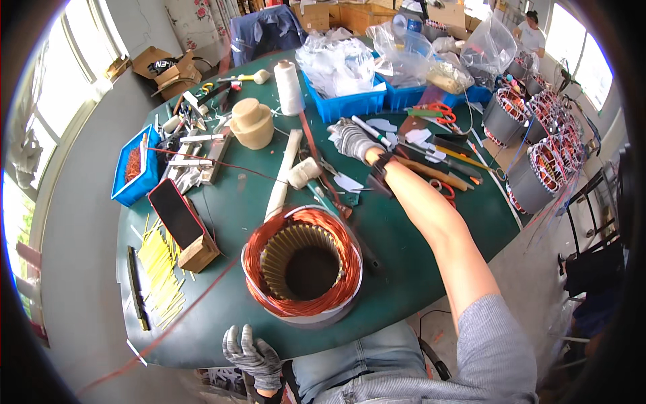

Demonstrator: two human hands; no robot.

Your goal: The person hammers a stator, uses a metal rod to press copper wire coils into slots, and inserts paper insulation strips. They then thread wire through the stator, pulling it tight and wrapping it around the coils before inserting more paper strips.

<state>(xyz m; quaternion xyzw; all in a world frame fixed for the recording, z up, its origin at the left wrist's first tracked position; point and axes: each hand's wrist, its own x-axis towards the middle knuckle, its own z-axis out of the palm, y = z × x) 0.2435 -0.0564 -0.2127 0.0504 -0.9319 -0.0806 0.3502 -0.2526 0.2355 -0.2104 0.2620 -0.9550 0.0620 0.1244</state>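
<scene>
While the right hand in its grey knitted glove [353, 140] is among the tools at upper centre, the round motor stator with orange copper winding [286, 303] stands at the frame's centre.
From my distant seat, I see it upright on the dark green table [215, 303], touched by neither hand. The left hand in a striped grey glove [253, 355], at the lower edge left of centre, is relaxed, fingers apart, with nothing visible in them; whether the right one grasps the white capped pen [372, 132] beside it, I cannot tell. I judge the stator heavy and stiff in its body, but its wires may bend and their coating may scratch. I would take it with both hands, low on the outer wall, never by the copper.
</scene>
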